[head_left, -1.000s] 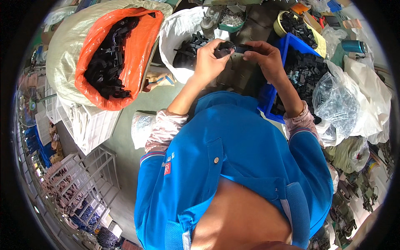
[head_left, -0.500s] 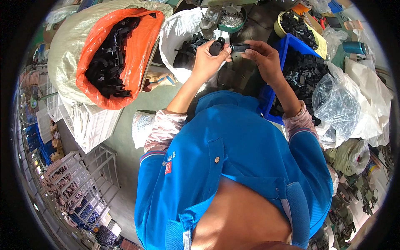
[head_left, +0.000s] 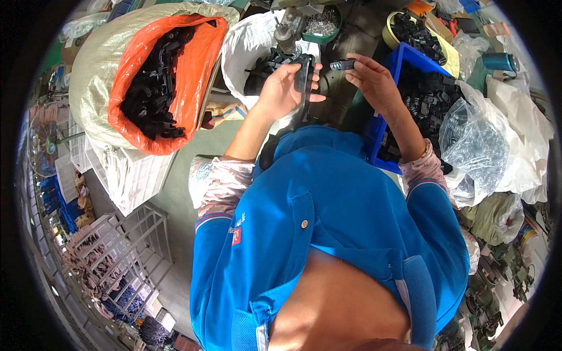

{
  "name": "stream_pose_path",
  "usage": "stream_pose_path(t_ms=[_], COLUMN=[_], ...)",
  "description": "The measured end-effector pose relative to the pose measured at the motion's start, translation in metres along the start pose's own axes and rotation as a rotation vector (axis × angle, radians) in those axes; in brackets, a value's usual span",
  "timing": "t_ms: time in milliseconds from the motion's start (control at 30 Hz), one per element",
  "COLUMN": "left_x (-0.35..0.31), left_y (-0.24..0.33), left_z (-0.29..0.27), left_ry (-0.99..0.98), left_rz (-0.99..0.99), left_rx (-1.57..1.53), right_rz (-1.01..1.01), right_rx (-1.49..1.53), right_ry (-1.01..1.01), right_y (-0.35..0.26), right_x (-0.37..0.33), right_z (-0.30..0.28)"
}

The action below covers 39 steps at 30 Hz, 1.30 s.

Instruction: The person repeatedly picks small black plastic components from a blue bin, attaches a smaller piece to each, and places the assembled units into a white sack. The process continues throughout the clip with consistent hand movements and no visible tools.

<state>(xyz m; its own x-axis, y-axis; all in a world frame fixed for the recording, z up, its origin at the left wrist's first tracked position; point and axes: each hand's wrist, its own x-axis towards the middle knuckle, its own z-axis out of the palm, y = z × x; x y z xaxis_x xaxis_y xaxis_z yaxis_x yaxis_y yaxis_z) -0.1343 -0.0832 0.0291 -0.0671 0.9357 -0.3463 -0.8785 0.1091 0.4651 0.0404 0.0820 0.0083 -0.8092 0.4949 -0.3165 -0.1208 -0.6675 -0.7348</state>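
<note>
My left hand (head_left: 280, 93) has a long flat black plastic part (head_left: 303, 75) upright against its palm, with the thumb pressed on it and the other fingers showing behind. To its right, my right hand (head_left: 376, 83) pinches a short black piece (head_left: 343, 64) between thumb and fingertips. That piece has a shiny, spring-like metal bit at its left end. A gap separates the two parts. Below my left hand and behind it is a white-lined container (head_left: 237, 55) with black parts inside.
A blue crate (head_left: 374, 140) of small black parts stands at the right. At the left, an orange-lined sack (head_left: 202, 76) holds more black parts. A machine's metal tool (head_left: 285, 36) stands ahead, beside a green tray (head_left: 319, 40) of small metal bits. Clear plastic bags (head_left: 474, 137) lie far right.
My hands have moved apart, taking the short piece away from the long part. The long part has turned in my left hand, whose fingers are now straighter.
</note>
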Motion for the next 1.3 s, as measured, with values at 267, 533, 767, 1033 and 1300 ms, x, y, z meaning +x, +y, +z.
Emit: stream_pose_path(t_ms=[267, 533, 767, 1033, 1300], left_x=[-0.008, -0.015, -0.014, -0.010, 0.000], left_y=[-0.010, -0.016, -0.023, -0.025, -0.026], left_z=[-0.006, 0.010, 0.008, 0.011, 0.018], left_ry=[0.102, 0.042, 0.041, 0.040, 0.041], left_rz=[0.077, 0.064, 0.044, 0.046, 0.120], left_rx=[0.640, 0.580, 0.564, 0.563, 0.598], right_rz=[-0.055, -0.103, -0.148, -0.139, -0.126], right_rx=[-0.038, -0.162, -0.388, -0.495, -0.603], right_ry=[-0.032, -0.030, -0.098, -0.128, -0.088], right_y=[-0.016, -0.017, -0.013, -0.013, -0.003], right_x=[0.003, 0.007, 0.008, 0.005, -0.006], right_z=[0.002, 0.011, 0.017, 0.020, 0.024])
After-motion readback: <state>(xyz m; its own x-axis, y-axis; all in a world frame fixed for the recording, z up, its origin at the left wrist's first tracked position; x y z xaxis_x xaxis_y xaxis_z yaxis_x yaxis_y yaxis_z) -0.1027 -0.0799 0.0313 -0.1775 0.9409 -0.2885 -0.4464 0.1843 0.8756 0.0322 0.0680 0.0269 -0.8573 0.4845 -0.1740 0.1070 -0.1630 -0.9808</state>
